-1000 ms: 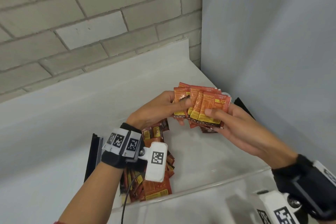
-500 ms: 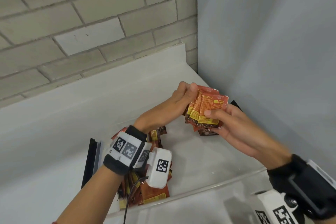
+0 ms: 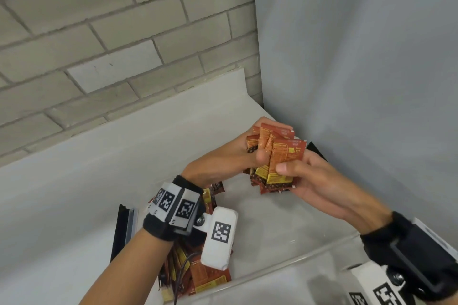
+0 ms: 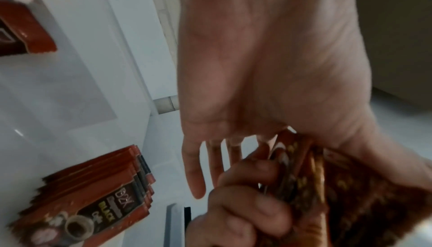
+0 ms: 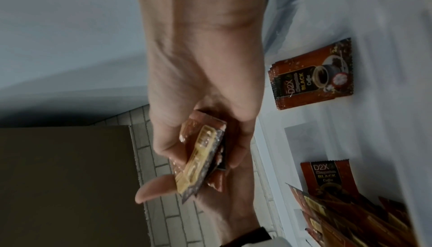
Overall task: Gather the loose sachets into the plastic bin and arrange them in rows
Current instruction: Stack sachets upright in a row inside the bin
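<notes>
Both hands are meeting over the far right part of the clear plastic bin (image 3: 309, 259), squeezing a bundle of sachets (image 3: 277, 161) between them. The left hand (image 3: 223, 158) is curling its thumb and fingers around the bundle's far and left side, while the right hand (image 3: 314, 181) is cradling it from below with the thumb clamping down on the front sachet. The bundle is standing nearly upright, orange backs facing the camera and dark bottom edges pointing down. Inside the bin, a row of sachets (image 3: 198, 277) is leaning along the near left side under the left wrist, and a small flat stack (image 5: 311, 75) is lying on the pale floor of the bin beneath the hands. The bin is sitting on a white counter (image 3: 74, 181) in a corner, with a grey brick wall (image 3: 111, 32) running behind on the far left and a smooth grey wall (image 3: 359, 57) rising on the right.
</notes>
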